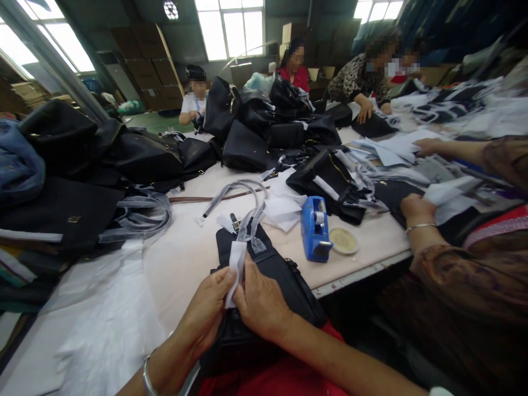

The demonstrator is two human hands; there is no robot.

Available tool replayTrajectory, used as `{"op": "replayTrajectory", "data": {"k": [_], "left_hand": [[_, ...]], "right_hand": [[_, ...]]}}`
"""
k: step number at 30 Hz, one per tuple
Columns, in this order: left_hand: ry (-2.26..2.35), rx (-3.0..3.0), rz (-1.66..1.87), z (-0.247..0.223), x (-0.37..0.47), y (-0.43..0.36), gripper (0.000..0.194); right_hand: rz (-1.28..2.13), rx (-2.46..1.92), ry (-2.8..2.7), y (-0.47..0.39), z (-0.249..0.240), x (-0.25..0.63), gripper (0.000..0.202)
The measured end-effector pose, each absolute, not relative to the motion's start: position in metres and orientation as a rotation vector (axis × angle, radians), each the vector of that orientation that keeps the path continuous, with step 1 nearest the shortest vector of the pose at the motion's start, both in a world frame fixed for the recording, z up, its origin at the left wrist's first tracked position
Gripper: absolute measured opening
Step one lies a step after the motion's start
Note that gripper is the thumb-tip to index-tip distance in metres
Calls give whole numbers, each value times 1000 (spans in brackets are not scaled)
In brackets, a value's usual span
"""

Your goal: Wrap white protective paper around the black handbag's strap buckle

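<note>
Both hands point(235, 302) pinch white strip point(236, 269), long axis vert., on black bag point(280, 275).

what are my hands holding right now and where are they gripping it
Both the left hand and right hand pinch the lower end of a white paper strip, over a black bag.

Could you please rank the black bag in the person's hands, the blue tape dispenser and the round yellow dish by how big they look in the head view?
1. black bag, clearly largest, though nearest the camera
2. blue tape dispenser
3. round yellow dish
</note>
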State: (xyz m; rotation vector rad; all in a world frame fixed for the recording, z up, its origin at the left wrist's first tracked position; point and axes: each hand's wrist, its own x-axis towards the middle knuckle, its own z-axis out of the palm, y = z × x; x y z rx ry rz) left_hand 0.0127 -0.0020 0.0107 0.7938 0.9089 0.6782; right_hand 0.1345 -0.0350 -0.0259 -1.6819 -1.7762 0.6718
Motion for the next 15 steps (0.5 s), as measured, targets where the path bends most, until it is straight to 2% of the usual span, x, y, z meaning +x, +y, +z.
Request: {"op": "replayTrajectory", "data": {"k": [9,15], "left_hand": [[991,837,693,4,22,0,35],[1031,879,723,2,19,-4,33]], "right_hand": [[890,-1465,-1662,-45,-27,143,75],[1331,-1176,-1531,-44,-25,170,85]]}}
